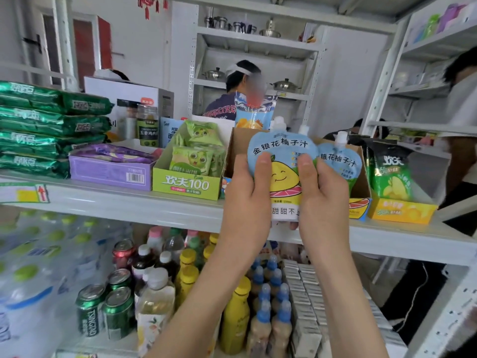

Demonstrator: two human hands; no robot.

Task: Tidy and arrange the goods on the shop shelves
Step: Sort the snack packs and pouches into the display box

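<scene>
Both hands hold one light-blue juice pouch with a white cap and a smiling yellow fruit printed on it. My left hand grips its left edge, my right hand its right edge. I hold it upright in front of a brown cardboard display box on the white upper shelf. A second, matching pouch stands in that box just to the right, partly hidden by my right hand.
On the shelf stand stacked green packets, a purple box, a green snack box and a yellow box with a green pouch. Bottles and cans fill the lower shelf. A person stands behind the shelf, another at right.
</scene>
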